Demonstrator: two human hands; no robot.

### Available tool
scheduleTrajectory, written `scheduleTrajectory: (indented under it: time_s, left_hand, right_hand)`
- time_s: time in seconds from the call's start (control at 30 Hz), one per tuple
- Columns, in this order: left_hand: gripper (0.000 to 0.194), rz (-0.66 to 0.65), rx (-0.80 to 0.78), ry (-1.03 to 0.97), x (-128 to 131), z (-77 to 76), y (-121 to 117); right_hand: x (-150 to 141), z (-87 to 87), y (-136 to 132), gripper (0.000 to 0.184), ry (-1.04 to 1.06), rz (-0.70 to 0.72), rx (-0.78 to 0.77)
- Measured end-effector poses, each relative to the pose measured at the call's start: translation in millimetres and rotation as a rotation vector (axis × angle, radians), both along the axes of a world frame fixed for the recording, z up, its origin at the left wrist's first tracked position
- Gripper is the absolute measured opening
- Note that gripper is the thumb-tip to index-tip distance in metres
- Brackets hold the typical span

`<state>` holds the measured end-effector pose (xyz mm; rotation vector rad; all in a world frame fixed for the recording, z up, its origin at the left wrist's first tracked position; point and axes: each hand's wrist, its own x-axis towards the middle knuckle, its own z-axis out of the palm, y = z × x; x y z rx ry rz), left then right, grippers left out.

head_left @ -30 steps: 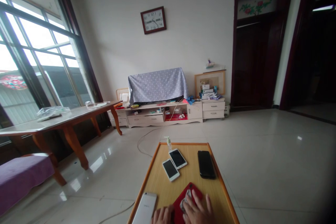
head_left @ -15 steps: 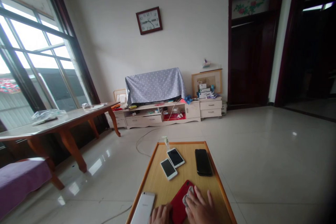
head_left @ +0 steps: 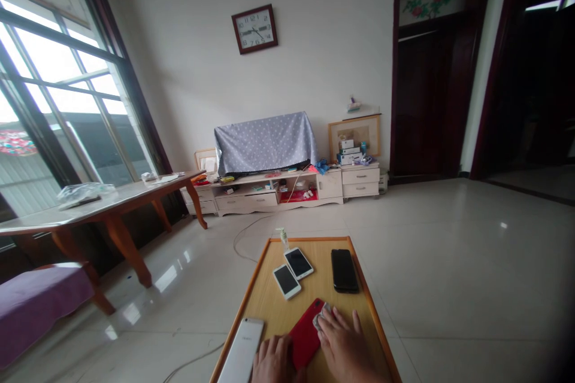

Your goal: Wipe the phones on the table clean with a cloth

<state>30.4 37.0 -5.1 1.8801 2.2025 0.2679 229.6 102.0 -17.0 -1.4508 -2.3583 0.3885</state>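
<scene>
My right hand [head_left: 344, 348] presses a crumpled pale cloth [head_left: 321, 315] onto a smartphone in a red case [head_left: 305, 335], lying on a low wooden table [head_left: 309, 240]. My left hand [head_left: 272, 360] sits against the phone's lower left edge, and its fingers are mostly out of the picture. Just left of that hand lies a white smartphone [head_left: 241, 352], back up. Farther off are two white phones [head_left: 286, 281] [head_left: 298, 263], screens up, and a black smartphone [head_left: 344, 270]. A small pump bottle [head_left: 283, 238] stands at the table's far edge.
A thin white cable [head_left: 245, 242] runs across the tiled floor [head_left: 449, 287] around the low table. On the left stand a long table [head_left: 112, 203] holding a plastic bag and a purple-cushioned bench [head_left: 40, 296]. A cream cabinet [head_left: 269, 194] stands against the far wall.
The view has tilted slightly and the table sits a little higher in the picture. The cloth and my right hand remain on the red phone, which shows more of its length.
</scene>
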Motion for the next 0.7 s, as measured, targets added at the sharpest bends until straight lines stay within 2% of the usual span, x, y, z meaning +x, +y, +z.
scheduleTrajectory:
  time_s: [0.17, 0.37, 0.5, 0.7]
  left_hand:
    - [0.041, -0.049, 0.104, 0.013, 6.6, 9.1, 1.4]
    - [0.051, -0.119, 0.087, 0.023, 0.6, 6.9, 14.0]
    - [0.063, -0.060, 0.087, 0.033, -10.8, -0.3, 7.7]
    - [0.072, 0.084, 0.079, 0.125, -48.5, -12.2, -14.2]
  right_hand:
    - [-2.5, -7.4, -0.2, 0.047, -0.040, -0.027, 0.001]
    - [-0.1, -14.8, 4.1, 0.047, -0.089, -0.070, -0.018]
    - [0.2, -20.5, 4.1, 0.047, -0.112, -0.079, -0.021]
    - [2.5, -30.1, 2.9, 0.047, -0.109, -0.065, 0.003]
